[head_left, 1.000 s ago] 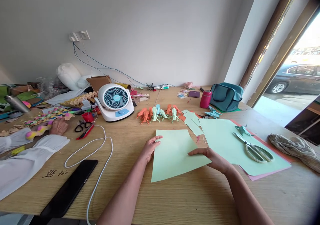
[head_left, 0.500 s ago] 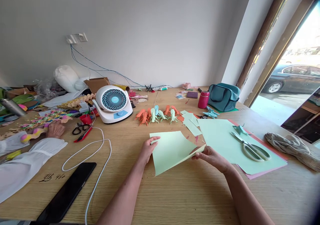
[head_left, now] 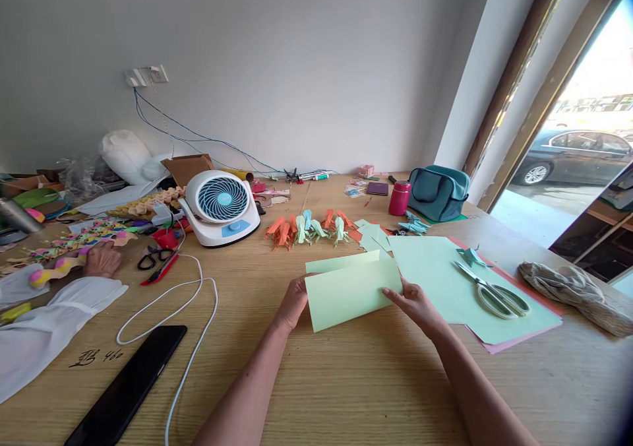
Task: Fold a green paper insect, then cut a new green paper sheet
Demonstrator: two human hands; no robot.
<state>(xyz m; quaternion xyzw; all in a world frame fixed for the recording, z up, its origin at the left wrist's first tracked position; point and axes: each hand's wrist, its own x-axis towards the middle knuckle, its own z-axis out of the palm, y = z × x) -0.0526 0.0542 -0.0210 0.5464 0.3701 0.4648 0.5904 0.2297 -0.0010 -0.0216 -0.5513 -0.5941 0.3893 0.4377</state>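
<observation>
A pale green sheet of paper (head_left: pixel 353 294) is bent over on itself, its near half standing in front of its far half, held just above the table. My left hand (head_left: pixel 297 297) grips its left edge, the fingers partly hidden behind the paper. At the right edge my right hand (head_left: pixel 413 301) pinches the sheet, thumb on the front face. Behind the sheet stands a row of folded paper figures (head_left: pixel 316 228) in orange, green and blue. Scissors (head_left: pixel 499 294) with pale handles lie on a stack of green sheets (head_left: pixel 430 268) to the right.
A white fan (head_left: pixel 222 202) stands back left, and a white cable (head_left: pixel 202 327) loops beside a black phone (head_left: pixel 131 386). Another person's hand (head_left: pixel 102 259) rests at far left among crafts. A pink flask (head_left: pixel 399 198), a teal bag (head_left: pixel 440 192) and a grey cloth (head_left: pixel 573 294) are on the right.
The sheet, flatter half a second ago with its right corner lifted, is now bent over with its near half upright. My right hand has moved slightly up and left.
</observation>
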